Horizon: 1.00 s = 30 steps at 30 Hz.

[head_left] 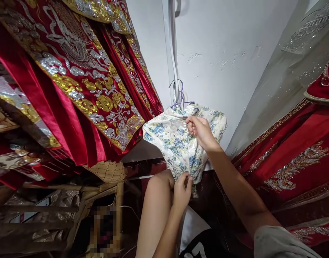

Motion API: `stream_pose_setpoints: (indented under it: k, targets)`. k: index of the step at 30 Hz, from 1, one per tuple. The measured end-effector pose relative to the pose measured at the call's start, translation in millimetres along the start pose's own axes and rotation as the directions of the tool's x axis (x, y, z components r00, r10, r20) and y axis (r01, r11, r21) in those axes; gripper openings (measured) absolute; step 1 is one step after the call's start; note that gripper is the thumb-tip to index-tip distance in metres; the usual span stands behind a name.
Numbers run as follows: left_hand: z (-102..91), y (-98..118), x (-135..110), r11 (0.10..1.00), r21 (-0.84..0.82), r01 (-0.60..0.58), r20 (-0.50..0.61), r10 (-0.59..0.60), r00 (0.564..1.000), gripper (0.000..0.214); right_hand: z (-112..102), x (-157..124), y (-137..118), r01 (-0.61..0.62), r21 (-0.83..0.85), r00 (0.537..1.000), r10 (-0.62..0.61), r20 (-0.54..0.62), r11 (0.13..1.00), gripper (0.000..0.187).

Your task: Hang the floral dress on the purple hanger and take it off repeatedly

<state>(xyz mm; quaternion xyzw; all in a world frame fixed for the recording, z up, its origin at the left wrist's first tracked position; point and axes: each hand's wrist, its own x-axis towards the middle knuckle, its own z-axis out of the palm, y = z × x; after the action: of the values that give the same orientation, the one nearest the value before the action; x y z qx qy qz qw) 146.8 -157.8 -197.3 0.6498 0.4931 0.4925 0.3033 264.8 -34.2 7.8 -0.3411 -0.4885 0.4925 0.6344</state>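
A small white garment with a blue and green flower print [177,139] hangs on a purple wire hanger [180,96] from a white pipe on the wall. My right hand [200,130] is closed in a pinch on the garment's upper part, near its collar. Below it, my left hand [182,190] pinches the garment's lower hem, fingers closed on the cloth. My bare knee [160,182] rises just left of the left hand.
Red robes with gold and silver embroidery [80,79] hang thickly at the left, and more red embroidered cloth [290,157] at the right. A wooden frame [83,200] and a woven straw hat [107,171] sit low left. A white wall [220,53] stands behind.
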Motion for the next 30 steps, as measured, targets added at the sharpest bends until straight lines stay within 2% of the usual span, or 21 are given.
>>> stream_pose_setpoints:
  k: [3, 6, 8, 10, 12, 14, 18, 23, 25, 27, 30]
  targets:
    - [-31.5, 25.2, 37.9, 0.992, -0.028, -0.124, -0.087, 0.122, 0.989, 0.024, -2.3, -12.5, 2.8, 0.036, -0.086, 0.999, -0.035, 0.022, 0.996, 0.012]
    - [-63.6, 69.9, 90.9, 0.942, 0.046, -0.332, -0.223, 0.333, 0.916, 0.031, -0.8, -17.7, -2.7, 0.056, -0.130, 0.997, -0.048, 0.059, 0.990, 0.015]
    - [-79.4, 101.5, 125.5, 0.898, 0.120, -0.423, -0.198, 0.439, 0.876, 0.036, 1.3, -19.0, -10.5, 0.081, -0.159, 0.993, -0.066, 0.098, 0.984, 0.016]
    - [-88.6, 127.9, 153.4, 0.870, 0.143, -0.471, -0.099, 0.487, 0.868, 0.030, 2.3, -17.5, -19.7, 0.127, -0.171, 0.988, -0.109, 0.108, 0.977, 0.017]
    - [-91.5, 146.9, 172.2, 0.851, 0.164, -0.499, -0.057, 0.513, 0.857, 0.020, 1.9, -11.3, -27.5, 0.165, -0.163, 0.984, -0.152, 0.093, 0.973, 0.018]
    - [-90.6, 159.2, 183.3, 0.832, 0.225, -0.507, -0.079, 0.535, 0.841, 0.018, 0.9, -1.5, -30.8, 0.187, -0.159, 0.981, -0.175, 0.088, 0.969, 0.018]
    - [-89.0, 166.5, 195.4, 0.838, 0.276, -0.470, -0.140, 0.519, 0.843, 0.017, 1.4, 12.5, -18.6, 0.272, -0.270, 0.962, -0.252, 0.108, 0.924, 0.019]
    - [-87.4, 148.6, 201.1, 0.863, 0.228, -0.450, -0.227, 0.496, 0.838, 0.015, 5.1, 3.5, 9.1, 0.294, -0.468, 0.953, -0.290, 0.083, 0.834, 0.030]
    - [-85.4, 140.4, 198.1, 0.869, 0.221, -0.442, -0.236, 0.488, 0.841, 0.016, 4.9, -0.6, 11.8, 0.269, -0.447, 0.961, -0.270, 0.063, 0.853, 0.031]
    - [-82.7, 137.1, 193.3, 0.873, 0.214, -0.439, -0.199, 0.479, 0.855, 0.017, 4.2, -1.3, 9.0, 0.247, -0.385, 0.968, -0.249, 0.046, 0.889, 0.029]
    - [-75.8, 144.2, 189.0, 0.859, 0.228, -0.459, -0.130, 0.494, 0.860, 0.016, 4.5, 3.3, 5.2, 0.270, -0.321, 0.960, -0.278, 0.021, 0.908, 0.026]
